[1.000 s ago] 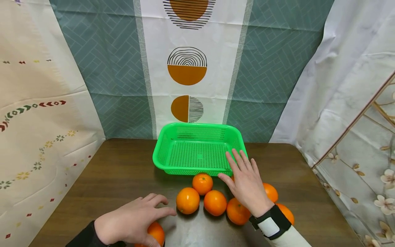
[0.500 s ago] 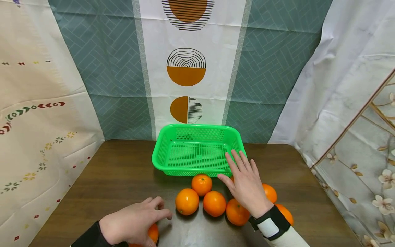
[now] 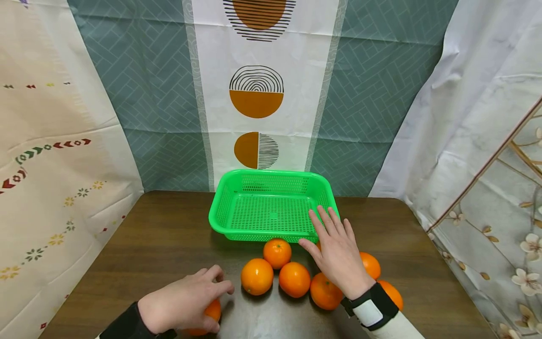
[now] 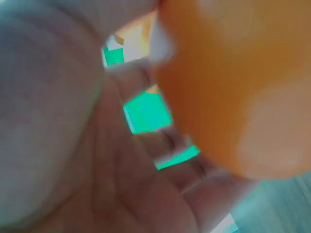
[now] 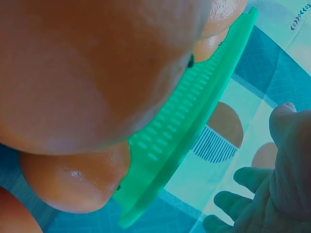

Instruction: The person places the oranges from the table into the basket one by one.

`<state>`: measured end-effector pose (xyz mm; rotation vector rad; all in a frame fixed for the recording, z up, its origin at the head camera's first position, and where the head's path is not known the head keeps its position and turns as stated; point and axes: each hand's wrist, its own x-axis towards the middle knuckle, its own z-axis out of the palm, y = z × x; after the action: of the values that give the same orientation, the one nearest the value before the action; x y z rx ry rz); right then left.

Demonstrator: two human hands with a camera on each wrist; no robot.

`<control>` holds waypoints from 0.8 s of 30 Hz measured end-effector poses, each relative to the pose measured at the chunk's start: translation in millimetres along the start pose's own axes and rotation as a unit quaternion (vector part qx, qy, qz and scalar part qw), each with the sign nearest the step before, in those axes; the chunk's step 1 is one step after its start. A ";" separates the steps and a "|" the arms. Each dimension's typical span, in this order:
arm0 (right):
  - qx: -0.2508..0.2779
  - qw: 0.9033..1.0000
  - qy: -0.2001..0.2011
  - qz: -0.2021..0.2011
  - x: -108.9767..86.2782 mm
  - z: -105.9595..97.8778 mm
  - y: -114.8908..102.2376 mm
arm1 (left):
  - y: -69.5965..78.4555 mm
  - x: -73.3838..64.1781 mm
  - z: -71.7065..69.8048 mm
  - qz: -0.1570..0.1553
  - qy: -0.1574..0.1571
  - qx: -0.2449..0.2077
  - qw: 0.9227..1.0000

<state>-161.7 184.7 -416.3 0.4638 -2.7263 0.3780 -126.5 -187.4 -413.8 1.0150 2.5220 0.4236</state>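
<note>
At the lower left in the head view, my left hand grips an orange, its thumb and fingers curved round the fruit. That same orange fills much of the left wrist view, with the fingers behind it. My right hand lies flat and spread over the oranges at right, holding nothing; its fingertips overlap the near right corner of the green plastic basket. Between the hands sit a front orange, a back orange and a third orange.
Partly hidden by the right hand and wrist are an orange, a second orange and another orange. Patterned cloth hangs behind the brown wooden table and along both sides.
My left hand has shifted slightly right and closed further round its orange, with its fingers more bent. The right hand, the basket and the other oranges stay where they were.
</note>
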 end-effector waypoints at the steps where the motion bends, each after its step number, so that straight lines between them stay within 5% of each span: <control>1: 0.001 1.000 0.000 0.000 0.0 0.1 0.0 | -0.6 1.1 0.2 -0.005 0.005 0.001 1.000; 5: 0.003 1.000 -0.001 0.000 0.1 0.7 0.1 | -2.9 5.3 1.6 -0.018 0.022 0.018 0.999; 11: 0.003 1.000 -0.001 0.000 -0.2 1.5 0.5 | -5.9 4.5 2.9 -0.044 0.007 0.004 0.999; 24: 0.000 1.000 -0.001 -0.001 0.0 3.2 1.2 | -8.2 4.3 -1.2 -0.022 0.029 0.055 0.998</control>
<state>-163.1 184.9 -419.5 0.4673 -2.7265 0.3786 -134.8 -190.1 -417.1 0.9976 2.6395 0.3082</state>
